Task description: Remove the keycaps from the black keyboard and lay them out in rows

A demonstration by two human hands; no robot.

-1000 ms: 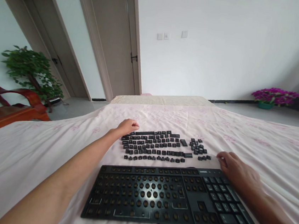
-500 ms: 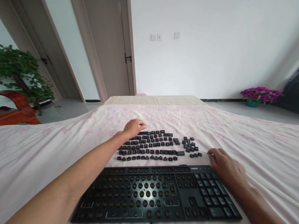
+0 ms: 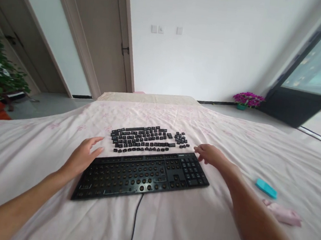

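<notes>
On the bed, the black plastic keyboard (image 3: 143, 175) is mostly stripped, only its right-hand keys seated; loose black keycaps (image 3: 147, 138) lie in rows beyond. Left hand (image 3: 83, 156) and right hand (image 3: 211, 154), both released, flank it.

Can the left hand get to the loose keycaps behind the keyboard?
Probably yes. The left hand lies open at the keyboard's left end, and the loose keycaps sit just beyond on the sheet with nothing between them.
</notes>
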